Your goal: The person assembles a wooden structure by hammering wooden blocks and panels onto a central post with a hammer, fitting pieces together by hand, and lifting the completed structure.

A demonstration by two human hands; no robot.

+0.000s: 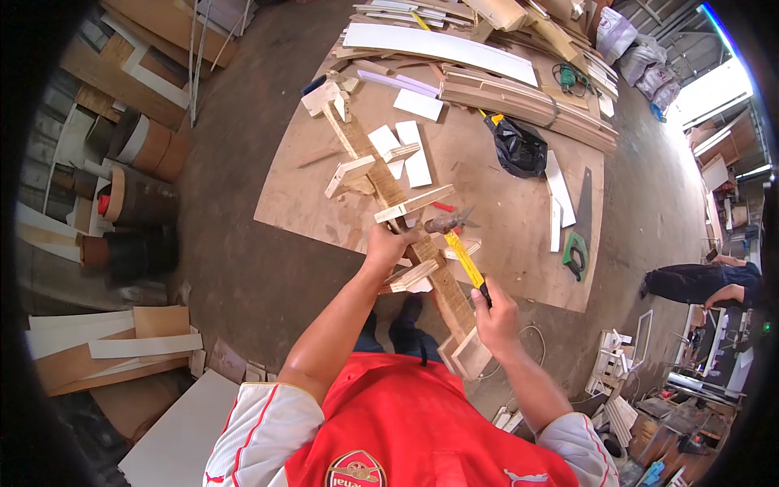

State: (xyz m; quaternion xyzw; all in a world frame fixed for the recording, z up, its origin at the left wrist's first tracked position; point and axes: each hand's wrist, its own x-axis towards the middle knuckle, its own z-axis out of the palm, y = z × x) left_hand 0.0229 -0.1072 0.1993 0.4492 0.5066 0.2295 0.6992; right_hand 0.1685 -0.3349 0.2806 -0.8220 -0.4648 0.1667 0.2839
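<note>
A long wooden piece (449,294) with several short cross blocks runs diagonally from the worktable down towards my body. My left hand (389,246) is closed around its middle, just below one cross block (415,203). In my right hand (497,315) is a hammer (462,256) with a yellow and black handle, my fingers wrapped round the lower end. The hammer's metal head lies over the wooden piece, close to the fingers of my left hand. Whether the head touches the wood I cannot tell.
The plywood worktable (316,207) bears white strips (415,154), a black plastic bag (519,148), a green-handled saw (575,256), stacked boards (527,105) and a green power tool (568,75). Another person (698,282) is at the far right. Board offcuts (122,345) lie at the left.
</note>
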